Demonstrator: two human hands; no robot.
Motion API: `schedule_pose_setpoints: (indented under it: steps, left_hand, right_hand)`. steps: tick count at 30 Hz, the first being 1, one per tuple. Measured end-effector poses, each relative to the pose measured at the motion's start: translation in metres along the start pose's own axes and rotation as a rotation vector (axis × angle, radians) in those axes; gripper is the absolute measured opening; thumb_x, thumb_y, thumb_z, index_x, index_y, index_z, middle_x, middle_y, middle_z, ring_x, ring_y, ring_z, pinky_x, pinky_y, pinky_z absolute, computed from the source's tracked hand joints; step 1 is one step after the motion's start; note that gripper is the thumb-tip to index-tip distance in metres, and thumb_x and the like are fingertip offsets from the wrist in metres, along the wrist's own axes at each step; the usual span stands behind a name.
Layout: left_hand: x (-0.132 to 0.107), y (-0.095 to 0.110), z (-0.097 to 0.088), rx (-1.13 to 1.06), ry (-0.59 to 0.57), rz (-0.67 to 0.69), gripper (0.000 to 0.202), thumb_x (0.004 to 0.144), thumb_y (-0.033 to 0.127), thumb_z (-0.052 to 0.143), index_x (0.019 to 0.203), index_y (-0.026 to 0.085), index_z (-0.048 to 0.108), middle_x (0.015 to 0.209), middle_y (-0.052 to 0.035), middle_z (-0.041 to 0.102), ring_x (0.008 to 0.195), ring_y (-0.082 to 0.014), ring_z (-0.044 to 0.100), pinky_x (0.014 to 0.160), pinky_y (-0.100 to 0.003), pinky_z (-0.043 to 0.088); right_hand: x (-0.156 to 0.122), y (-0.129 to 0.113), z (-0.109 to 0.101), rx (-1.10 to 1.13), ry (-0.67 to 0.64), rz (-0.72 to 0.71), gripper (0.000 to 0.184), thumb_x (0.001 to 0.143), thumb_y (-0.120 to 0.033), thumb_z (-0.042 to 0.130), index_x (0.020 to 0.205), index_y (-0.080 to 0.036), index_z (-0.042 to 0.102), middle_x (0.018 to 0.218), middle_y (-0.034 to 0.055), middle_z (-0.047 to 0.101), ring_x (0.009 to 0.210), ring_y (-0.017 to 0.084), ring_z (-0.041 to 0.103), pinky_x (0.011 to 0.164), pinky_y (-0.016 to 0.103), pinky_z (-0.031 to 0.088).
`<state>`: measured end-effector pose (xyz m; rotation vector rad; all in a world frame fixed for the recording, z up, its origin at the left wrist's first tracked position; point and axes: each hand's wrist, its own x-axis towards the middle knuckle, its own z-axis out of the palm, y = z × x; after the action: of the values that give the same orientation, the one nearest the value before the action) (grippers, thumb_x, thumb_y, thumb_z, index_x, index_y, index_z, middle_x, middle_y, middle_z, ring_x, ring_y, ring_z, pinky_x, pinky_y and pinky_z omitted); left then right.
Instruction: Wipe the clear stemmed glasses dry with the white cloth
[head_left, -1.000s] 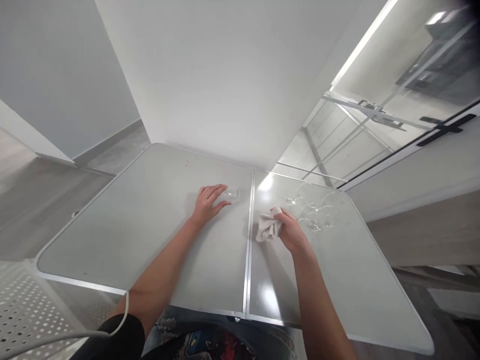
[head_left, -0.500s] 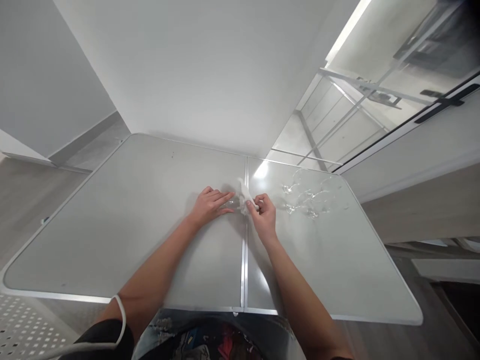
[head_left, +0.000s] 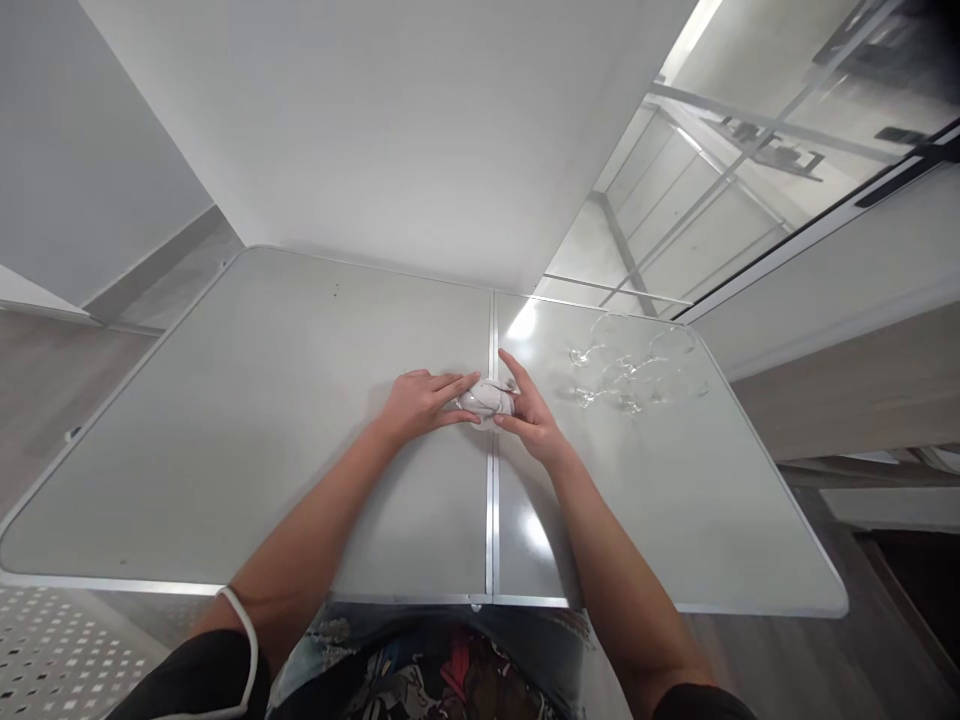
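Observation:
Over the table's middle seam, a clear glass lies on its side, its mouth toward the right. My left hand wraps around its left part, thumb below and fingers above. A crumpled white cloth fills the bowl and shows through the glass. From the right, my right hand closes on the cloth at the mouth, thumb low, one finger raised apart. How far its fingers reach into the bowl is hidden.
Several clear stemmed glasses lie on their sides on the right half of the white folding table. A white wall rises behind the far edge, with a glass-paned partition at the right. A white cord crosses my left arm.
The cloth, earlier trailing loose from my right hand at the mouth, now sits bunched inside the bowl. My right hand has opened out around the mouth; my left keeps its hold.

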<state>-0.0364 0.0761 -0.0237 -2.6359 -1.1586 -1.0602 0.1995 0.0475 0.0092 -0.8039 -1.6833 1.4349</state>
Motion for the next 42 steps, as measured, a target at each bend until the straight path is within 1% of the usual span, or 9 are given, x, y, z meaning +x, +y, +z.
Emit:
schedule_pose_setpoints:
  steps: [3, 8, 13, 18, 27, 32, 36, 39, 42]
  left_hand:
    - [-0.002, 0.004, 0.004, -0.055, -0.043, -0.07, 0.064, 0.084, 0.074, 0.059, 0.126, 0.027, 0.069, 0.059, -0.0011, 0.068, 0.048, -0.0138, 0.056, 0.052, -0.028, 0.029]
    - [-0.006, 0.006, 0.011, -0.137, -0.056, -0.111, 0.067, 0.085, 0.074, 0.056, 0.128, 0.024, 0.068, 0.055, 0.0021, 0.064, 0.047, -0.0118, 0.055, 0.051, -0.025, 0.029]
    - [-0.006, -0.001, 0.008, -0.056, 0.039, -0.063, 0.064, 0.082, 0.07, 0.066, 0.129, 0.026, 0.068, 0.063, 0.0006, 0.069, 0.054, -0.0135, 0.058, 0.058, -0.027, 0.037]
    - [-0.003, -0.001, 0.008, -0.031, 0.008, 0.012, 0.053, 0.094, 0.05, 0.062, 0.14, 0.025, 0.058, 0.07, -0.0007, 0.071, 0.062, -0.0157, 0.062, 0.075, -0.032, 0.045]
    - [0.004, 0.007, 0.005, -0.198, 0.093, -0.03, 0.02, 0.096, 0.029, 0.061, 0.114, 0.025, 0.067, 0.098, -0.0082, 0.07, 0.085, -0.0191, 0.062, 0.074, -0.032, 0.048]
    - [0.006, 0.009, 0.001, -0.332, 0.159, -0.139, 0.012, 0.097, 0.031, 0.059, 0.093, 0.021, 0.065, 0.083, -0.006, 0.058, 0.073, -0.0162, 0.053, 0.064, -0.029, 0.044]
    - [0.006, 0.006, -0.001, -0.575, 0.243, -0.458, 0.026, 0.102, 0.037, 0.048, 0.085, 0.02, 0.06, 0.069, -0.0007, 0.051, 0.058, -0.0124, 0.044, 0.055, -0.027, 0.037]
    - [0.006, 0.0, -0.002, -0.791, 0.227, -0.646, 0.033, 0.102, 0.045, 0.046, 0.084, 0.02, 0.059, 0.06, 0.0027, 0.043, 0.05, -0.0107, 0.037, 0.048, -0.026, 0.032]
    - [0.005, -0.007, 0.001, -0.902, 0.224, -0.73, 0.038, 0.1, 0.05, 0.049, 0.079, 0.02, 0.058, 0.056, 0.0036, 0.041, 0.045, -0.0097, 0.034, 0.044, -0.025, 0.028]
  right_hand:
    - [-0.005, 0.004, -0.009, -0.227, -0.008, -0.108, 0.07, 0.097, -0.043, 0.057, 0.159, -0.029, 0.027, 0.117, 0.0084, 0.068, 0.098, 0.026, 0.066, 0.087, 0.043, 0.054]
    - [-0.008, 0.008, -0.015, -0.524, -0.012, -0.223, 0.053, 0.1, -0.038, 0.053, 0.152, -0.033, 0.043, 0.126, 0.0084, 0.067, 0.108, 0.028, 0.062, 0.097, 0.048, 0.05]
    - [-0.001, 0.004, -0.003, -0.147, 0.12, -0.004, 0.056, 0.095, -0.044, 0.061, 0.147, -0.028, 0.048, 0.11, 0.0065, 0.068, 0.091, 0.023, 0.066, 0.08, 0.037, 0.055]
    - [0.005, 0.002, 0.004, 0.126, 0.346, 0.104, 0.064, 0.086, -0.047, 0.073, 0.143, -0.027, 0.049, 0.087, 0.0011, 0.065, 0.073, 0.018, 0.062, 0.068, 0.031, 0.053]
    - [0.008, 0.015, 0.003, 0.363, 0.66, 0.205, 0.049, 0.083, -0.041, 0.074, 0.128, -0.03, 0.057, 0.082, -0.0022, 0.062, 0.072, 0.016, 0.06, 0.066, 0.028, 0.052]
    - [0.005, 0.007, 0.007, 0.303, 0.491, 0.17, 0.054, 0.088, -0.051, 0.067, 0.136, -0.03, 0.052, 0.084, -0.0005, 0.064, 0.073, 0.018, 0.061, 0.068, 0.033, 0.055]
    - [-0.001, -0.001, 0.011, -0.117, 0.256, -0.032, 0.057, 0.096, -0.052, 0.056, 0.148, -0.031, 0.044, 0.087, 0.0025, 0.066, 0.082, 0.023, 0.065, 0.091, 0.046, 0.054]
    - [-0.003, 0.0, 0.01, -0.473, -0.029, -0.205, 0.055, 0.099, -0.043, 0.051, 0.152, -0.031, 0.041, 0.076, -0.0017, 0.065, 0.078, 0.023, 0.065, 0.118, 0.06, 0.032]
    - [-0.001, 0.003, 0.01, -0.591, -0.178, -0.236, 0.056, 0.101, -0.036, 0.049, 0.155, -0.034, 0.036, 0.071, -0.0061, 0.063, 0.073, 0.02, 0.064, 0.122, 0.066, 0.017]
